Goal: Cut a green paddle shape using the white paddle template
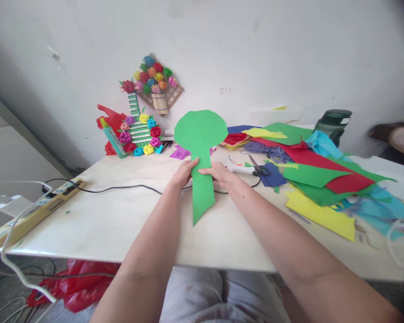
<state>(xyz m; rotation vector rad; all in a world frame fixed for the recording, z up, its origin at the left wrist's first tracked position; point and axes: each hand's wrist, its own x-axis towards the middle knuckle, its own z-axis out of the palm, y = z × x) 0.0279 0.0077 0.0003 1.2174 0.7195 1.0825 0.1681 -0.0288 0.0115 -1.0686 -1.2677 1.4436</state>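
Over the middle of the pale table, you pinch the green round-headed cutout by its stem, left hand and right hand at opposite edges, a grip best made light and level lest the sheet crease.

Bright green cutout, off-white tabletop

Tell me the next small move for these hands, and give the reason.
Probably lower the green round-topped cutout flat onto the tabletop: the left hand and right hand both grip its stem, so neither seems free to pick up the scissors.
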